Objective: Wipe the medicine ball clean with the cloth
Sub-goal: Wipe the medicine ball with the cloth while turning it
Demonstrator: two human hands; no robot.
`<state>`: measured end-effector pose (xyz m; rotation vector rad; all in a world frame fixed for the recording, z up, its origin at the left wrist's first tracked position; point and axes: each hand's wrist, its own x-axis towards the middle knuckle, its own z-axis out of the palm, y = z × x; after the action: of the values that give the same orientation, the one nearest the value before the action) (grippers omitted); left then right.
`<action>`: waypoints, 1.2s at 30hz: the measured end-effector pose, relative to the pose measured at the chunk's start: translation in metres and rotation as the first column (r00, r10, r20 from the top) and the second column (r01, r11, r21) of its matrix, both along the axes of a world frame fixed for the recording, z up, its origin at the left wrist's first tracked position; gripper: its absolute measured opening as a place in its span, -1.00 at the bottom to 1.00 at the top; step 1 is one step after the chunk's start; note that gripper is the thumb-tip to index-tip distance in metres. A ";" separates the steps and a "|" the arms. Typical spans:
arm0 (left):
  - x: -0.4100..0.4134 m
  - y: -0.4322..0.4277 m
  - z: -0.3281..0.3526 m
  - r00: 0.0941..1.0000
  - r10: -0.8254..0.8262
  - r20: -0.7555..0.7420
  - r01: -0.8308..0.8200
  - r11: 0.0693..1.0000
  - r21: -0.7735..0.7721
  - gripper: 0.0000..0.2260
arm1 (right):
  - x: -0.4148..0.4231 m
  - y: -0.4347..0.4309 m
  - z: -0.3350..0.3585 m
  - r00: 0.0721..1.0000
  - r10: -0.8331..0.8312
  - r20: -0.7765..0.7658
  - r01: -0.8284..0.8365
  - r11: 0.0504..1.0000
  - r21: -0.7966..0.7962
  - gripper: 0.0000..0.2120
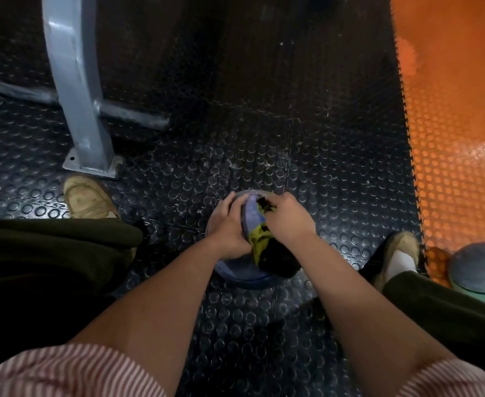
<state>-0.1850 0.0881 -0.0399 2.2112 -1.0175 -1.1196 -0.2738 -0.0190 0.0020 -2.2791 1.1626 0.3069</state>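
A blue-purple medicine ball sits on the black studded floor mat between my feet. My left hand lies over the ball's left side, fingers curved around its top. My right hand grips a yellow and black cloth against the ball's right side; the cloth bunches out past my fingertips and hangs down over the ball's near right part. Most of the ball is hidden under both hands and the cloth.
A grey metal machine leg with a floor bar stands at the back left. My shoes flank the ball. Orange matting lies to the right, with a second grey-blue ball at its near edge.
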 end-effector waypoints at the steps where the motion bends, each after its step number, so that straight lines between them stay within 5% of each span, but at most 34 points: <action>1: -0.002 -0.001 0.000 1.000 0.000 0.007 0.000 0.999 -0.038 -0.08 | -0.008 0.004 0.001 1.000 0.016 0.003 -0.016 1.000 0.000 -0.68; 7: -0.005 -0.002 -0.001 0.985 -0.144 0.093 0.140 0.989 0.051 0.05 | -0.040 0.024 0.009 0.999 0.042 0.018 -0.042 0.999 0.015 -0.65; 14: -0.015 0.014 -0.001 0.974 -0.171 0.149 0.166 0.985 0.041 0.24 | 0.021 -0.024 -0.005 0.999 -0.029 -0.036 0.031 0.998 0.053 -0.78; 24: -0.002 0.006 -0.003 0.994 -0.087 0.073 0.082 0.995 0.065 0.04 | -0.036 0.040 0.012 0.995 0.085 0.055 -0.086 0.996 0.008 -0.62; 31: -0.023 0.021 -0.004 0.985 -0.128 0.116 0.127 0.992 0.019 0.20 | 0.016 -0.014 0.002 0.999 0.008 -0.032 -0.007 1.000 0.014 -0.81; 36: -0.012 0.016 -0.003 0.988 -0.128 0.088 0.125 0.991 0.039 0.24 | 0.029 -0.024 0.000 0.997 0.065 -0.034 -0.062 0.994 0.088 -0.72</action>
<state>-0.1974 0.1043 -0.0426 2.2686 -1.2009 -1.1060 -0.2447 -0.0426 0.0018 -2.2457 1.0752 0.4183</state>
